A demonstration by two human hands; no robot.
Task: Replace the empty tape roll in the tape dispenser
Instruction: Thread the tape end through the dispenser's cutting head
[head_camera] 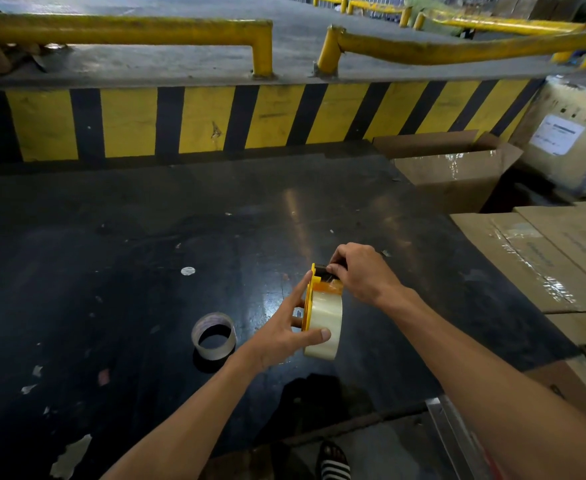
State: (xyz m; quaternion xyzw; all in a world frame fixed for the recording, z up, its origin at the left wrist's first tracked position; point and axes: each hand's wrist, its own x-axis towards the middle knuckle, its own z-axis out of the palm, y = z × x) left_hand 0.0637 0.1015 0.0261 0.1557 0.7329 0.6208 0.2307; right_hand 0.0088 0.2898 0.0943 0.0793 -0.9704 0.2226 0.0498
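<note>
A yellow tape dispenser [308,299] with a full clear tape roll [326,318] mounted on it is held above the dark table [146,237]. My left hand [284,336] grips the dispenser and roll from the left, thumb on the roll's rim. My right hand [362,271] pinches the dispenser's top end, near the dark cutter part. An almost empty tape roll [213,336], mostly a bare core, lies flat on the table to the left of my hands.
Cardboard boxes [544,258] are stacked along the table's right side, one open box [454,168] further back. A yellow-and-black striped barrier [250,116] runs behind the table. Scraps of tape and paper dot the surface. A sandalled foot [333,462] shows below.
</note>
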